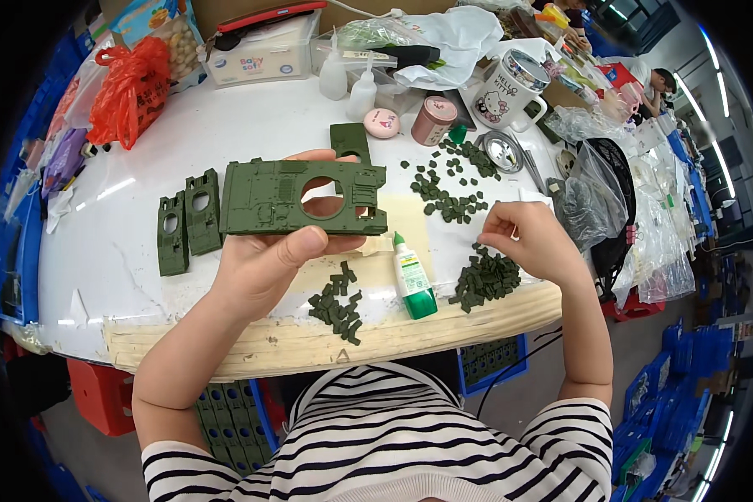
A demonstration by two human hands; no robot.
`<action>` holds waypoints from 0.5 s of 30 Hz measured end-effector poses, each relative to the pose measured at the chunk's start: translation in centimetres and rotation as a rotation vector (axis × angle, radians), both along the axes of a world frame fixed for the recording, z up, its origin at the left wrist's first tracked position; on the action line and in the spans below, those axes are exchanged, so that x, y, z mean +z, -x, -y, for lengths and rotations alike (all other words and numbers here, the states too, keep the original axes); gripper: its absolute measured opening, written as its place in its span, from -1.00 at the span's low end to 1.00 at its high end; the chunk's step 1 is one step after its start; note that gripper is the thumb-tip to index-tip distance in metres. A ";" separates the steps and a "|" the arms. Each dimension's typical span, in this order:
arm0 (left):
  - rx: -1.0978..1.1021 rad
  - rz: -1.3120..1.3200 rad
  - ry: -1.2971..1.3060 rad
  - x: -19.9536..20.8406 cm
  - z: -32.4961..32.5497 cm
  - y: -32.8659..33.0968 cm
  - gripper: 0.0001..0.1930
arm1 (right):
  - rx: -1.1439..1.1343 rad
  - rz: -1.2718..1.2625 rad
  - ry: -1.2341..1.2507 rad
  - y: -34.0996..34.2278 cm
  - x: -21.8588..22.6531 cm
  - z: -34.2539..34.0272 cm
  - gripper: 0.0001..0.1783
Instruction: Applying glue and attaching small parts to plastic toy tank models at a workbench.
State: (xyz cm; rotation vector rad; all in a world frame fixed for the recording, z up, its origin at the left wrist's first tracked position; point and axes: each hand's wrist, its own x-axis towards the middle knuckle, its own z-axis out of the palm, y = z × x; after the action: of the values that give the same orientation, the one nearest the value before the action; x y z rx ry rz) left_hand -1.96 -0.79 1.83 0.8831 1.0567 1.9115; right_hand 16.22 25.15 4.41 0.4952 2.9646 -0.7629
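At white tabletop (125, 238), model tank hull (263, 198) clasped by left hand (263, 269), right hand (534, 240) pinched together, print-labelled glue bottle (413, 280) between.

Printed lettering | white mug (495, 99) | clear box (247, 69) | red bag (125, 92) | green-white bottle (411, 272)

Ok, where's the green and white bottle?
In the head view, the bottle is right of centre on the table, between two piles of green pieces.
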 end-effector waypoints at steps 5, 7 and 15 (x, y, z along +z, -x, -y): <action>-0.002 0.048 -0.028 -0.4 -0.2 -0.3 -0.32 | -0.056 0.127 -0.011 -1.3 -1.5 -0.4 -0.79; -0.014 0.030 0.014 -0.5 -0.1 -0.1 -0.31 | -0.066 0.106 0.045 -1.3 -1.7 -0.5 -0.80; -0.079 0.128 0.035 -0.3 -0.1 0.1 -0.31 | -0.043 0.023 0.124 -1.4 -1.7 -0.4 -0.88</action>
State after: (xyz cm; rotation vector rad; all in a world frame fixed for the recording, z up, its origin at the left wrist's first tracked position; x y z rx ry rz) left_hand -2.04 -0.65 1.58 0.7611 0.9629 1.8526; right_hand 17.63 25.59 2.70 0.5572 2.8719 -0.9312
